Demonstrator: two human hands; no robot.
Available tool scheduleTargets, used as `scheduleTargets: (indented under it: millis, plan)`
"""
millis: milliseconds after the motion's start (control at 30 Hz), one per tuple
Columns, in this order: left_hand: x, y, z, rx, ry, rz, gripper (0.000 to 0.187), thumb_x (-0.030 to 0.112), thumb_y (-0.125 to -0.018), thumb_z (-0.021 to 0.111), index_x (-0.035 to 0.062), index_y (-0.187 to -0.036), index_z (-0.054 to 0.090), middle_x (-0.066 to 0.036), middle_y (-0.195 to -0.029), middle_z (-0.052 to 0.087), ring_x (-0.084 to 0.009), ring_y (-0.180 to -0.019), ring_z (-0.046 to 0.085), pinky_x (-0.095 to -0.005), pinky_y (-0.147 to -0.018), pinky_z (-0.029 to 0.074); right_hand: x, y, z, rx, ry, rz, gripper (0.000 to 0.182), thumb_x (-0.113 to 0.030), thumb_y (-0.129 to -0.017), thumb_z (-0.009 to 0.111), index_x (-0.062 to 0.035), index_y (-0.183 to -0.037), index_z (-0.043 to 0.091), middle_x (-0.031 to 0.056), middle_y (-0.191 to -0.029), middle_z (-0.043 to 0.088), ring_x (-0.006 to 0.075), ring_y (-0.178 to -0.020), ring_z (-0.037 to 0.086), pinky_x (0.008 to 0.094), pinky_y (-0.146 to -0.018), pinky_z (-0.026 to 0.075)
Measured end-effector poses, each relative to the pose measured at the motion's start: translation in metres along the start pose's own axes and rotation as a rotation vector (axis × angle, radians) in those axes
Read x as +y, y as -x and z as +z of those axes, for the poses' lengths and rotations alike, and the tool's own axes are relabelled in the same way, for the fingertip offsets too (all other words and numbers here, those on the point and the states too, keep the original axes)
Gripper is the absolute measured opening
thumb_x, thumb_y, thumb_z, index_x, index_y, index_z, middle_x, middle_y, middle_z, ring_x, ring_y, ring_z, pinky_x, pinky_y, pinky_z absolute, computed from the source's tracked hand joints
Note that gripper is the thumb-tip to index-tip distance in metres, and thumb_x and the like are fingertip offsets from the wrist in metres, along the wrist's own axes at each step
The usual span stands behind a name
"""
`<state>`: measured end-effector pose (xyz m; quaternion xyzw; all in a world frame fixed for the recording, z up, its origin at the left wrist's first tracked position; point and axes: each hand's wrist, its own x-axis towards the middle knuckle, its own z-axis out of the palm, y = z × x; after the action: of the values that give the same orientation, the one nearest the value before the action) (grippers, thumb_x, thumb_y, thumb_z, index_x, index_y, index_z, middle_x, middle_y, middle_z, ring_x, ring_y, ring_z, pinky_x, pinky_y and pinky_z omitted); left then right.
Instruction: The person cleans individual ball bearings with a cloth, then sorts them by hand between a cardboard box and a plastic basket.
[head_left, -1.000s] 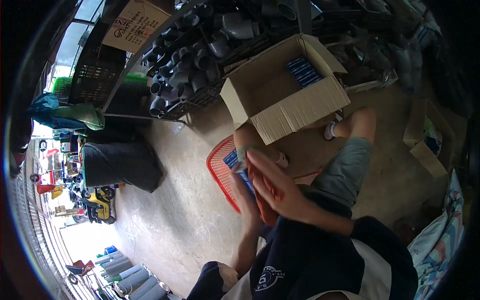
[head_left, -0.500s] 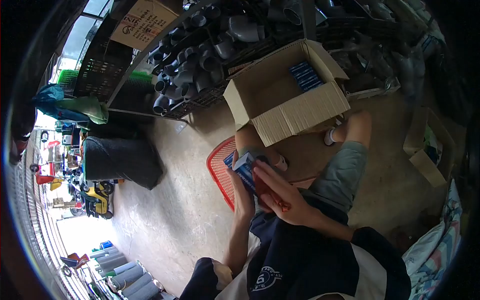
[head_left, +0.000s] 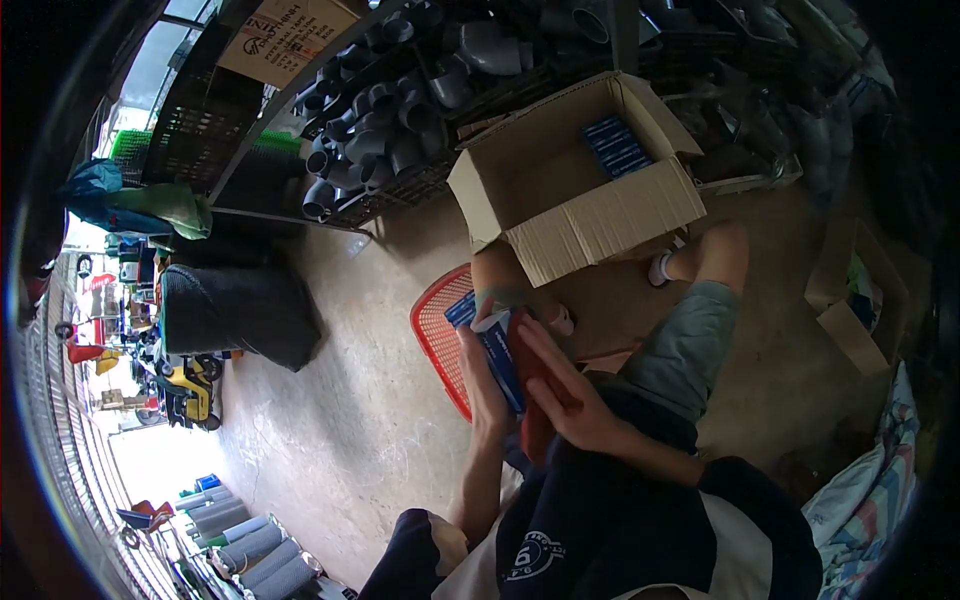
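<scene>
My left hand (head_left: 484, 388) is wrapped around the side of a small blue-and-white box (head_left: 503, 360), which is held tilted above my lap. From the other side, my right hand (head_left: 572, 400) presses a red cloth (head_left: 537, 432) along the same box. More blue packaging (head_left: 461, 309) shows beside my left fingers, over the red plastic basket (head_left: 437, 338). In front of me, the open cardboard carton (head_left: 600, 232) has several blue boxes (head_left: 615, 148) grouped in its far right corner. The palms hide part of the held box and cloth.
Crates of grey pipe fittings (head_left: 375, 135) fill the rack behind the carton. A black roll of material (head_left: 235, 315) stands on the floor to the left. Another open carton (head_left: 850, 330) is at the right, near a striped sack (head_left: 870, 490).
The red cloth has shifted along the box and now hangs lower below my right hand. The held box has turned slightly. My view has shifted a little.
</scene>
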<state>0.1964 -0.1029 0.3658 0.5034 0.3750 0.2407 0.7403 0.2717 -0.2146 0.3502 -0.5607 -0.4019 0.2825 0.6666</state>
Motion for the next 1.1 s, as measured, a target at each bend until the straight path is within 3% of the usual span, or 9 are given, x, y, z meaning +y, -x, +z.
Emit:
scheduleTargets:
  millis: [167,333,367,467,700,867,900,933,1100]
  plan:
    - [-0.017,0.011,0.003,0.087,-0.065,-0.107,0.078,0.06,-0.106,0.024,-0.0022,-0.151,0.036,-0.018,-0.144,0.05,-0.0273,-0.138,0.044,-0.0369,-0.115,0.035,0.005,-0.04,-0.013,-0.03,0.052,-0.105,0.058,-0.01,-0.099,0.056,-0.0038,-0.153,0.036,0.0185,-0.159,0.033,0.0347,-0.15,0.027,0.0486,-0.121,0.022]
    - [-0.015,-0.013,-0.02,-0.034,0.026,-0.032,0.075,0.06,-0.106,0.026,0.0012,-0.149,0.041,-0.015,-0.142,0.052,-0.0247,-0.132,0.048,-0.0357,-0.112,0.037,0.002,-0.025,0.001,-0.312,0.341,-0.234,0.059,-0.021,-0.098,0.059,-0.0064,-0.152,0.04,0.0174,-0.159,0.034,0.0339,-0.149,0.029,0.0517,-0.119,0.025]
    - [-0.001,-0.01,-0.018,0.04,0.236,-0.115,0.076,0.062,-0.105,0.027,0.0019,-0.148,0.042,-0.015,-0.141,0.052,-0.0245,-0.128,0.05,-0.0356,-0.112,0.037,0.007,-0.017,0.002,-0.374,0.353,-0.239,0.059,-0.023,-0.098,0.059,-0.007,-0.152,0.04,0.0172,-0.159,0.033,0.0337,-0.149,0.029,0.0519,-0.119,0.025]
    - [-0.007,-0.006,-0.026,0.124,0.25,-0.234,0.076,0.062,-0.105,0.027,0.0011,-0.147,0.043,-0.015,-0.139,0.054,-0.0245,-0.127,0.052,-0.0349,-0.111,0.038,0.023,-0.002,-0.002,-0.389,0.326,-0.143,0.058,-0.019,-0.099,0.058,-0.0072,-0.152,0.039,0.0176,-0.16,0.032,0.0358,-0.15,0.026,0.0511,-0.12,0.023]
    - [-0.041,-0.01,-0.045,0.008,0.067,-0.173,0.065,0.046,-0.11,0.025,-0.0042,-0.147,0.043,-0.019,-0.143,0.052,-0.0246,-0.132,0.05,-0.0349,-0.112,0.036,0.031,-0.036,0.018,-0.24,0.238,0.065,0.055,-0.011,-0.1,0.054,-0.0049,-0.152,0.038,0.0188,-0.161,0.03,0.0382,-0.151,0.023,0.0491,-0.121,0.021]
    - [-0.053,-0.032,-0.082,0.256,0.417,-0.155,0.066,0.054,-0.107,0.03,0.0024,-0.146,0.043,-0.016,-0.129,0.06,-0.0223,-0.121,0.057,-0.0352,-0.104,0.044,0.032,-0.036,0.018,-0.556,0.216,0.137,0.052,-0.013,-0.101,0.054,-0.0029,-0.15,0.04,0.0186,-0.154,0.041,0.0336,-0.145,0.037,0.0444,-0.118,0.03]
    - [-0.045,-0.037,-0.098,0.281,0.445,-0.205,0.071,0.065,-0.101,0.037,0.0056,-0.139,0.05,-0.011,-0.114,0.065,-0.0188,-0.096,0.066,-0.0314,-0.084,0.055,0.038,-0.034,0.01,-0.529,0.168,0.232,0.05,-0.015,-0.102,0.053,-0.003,-0.15,0.041,0.0173,-0.152,0.043,0.0313,-0.142,0.041,0.0424,-0.116,0.032]
    - [-0.051,-0.047,-0.113,0.398,0.507,-0.183,0.07,0.066,-0.1,0.038,0.0076,-0.136,0.052,-0.01,-0.113,0.066,-0.0191,-0.092,0.068,-0.0318,-0.079,0.057,0.045,-0.028,-0.001,-0.496,0.122,0.331,0.049,-0.016,-0.104,0.052,-0.003,-0.15,0.041,0.0159,-0.15,0.046,0.0291,-0.138,0.044,0.0405,-0.114,0.035]
    - [-0.118,-0.094,-0.223,0.345,0.762,-0.225,0.073,0.067,-0.099,0.04,0.0026,-0.127,0.06,-0.009,-0.11,0.07,-0.0172,-0.091,0.068,-0.033,-0.081,0.057,0.067,-0.024,-0.042,0.023,-0.135,0.762,0.048,-0.027,-0.107,0.047,-0.0048,-0.15,0.042,0.011,-0.146,0.049,0.0228,-0.129,0.051,0.0366,-0.108,0.041]
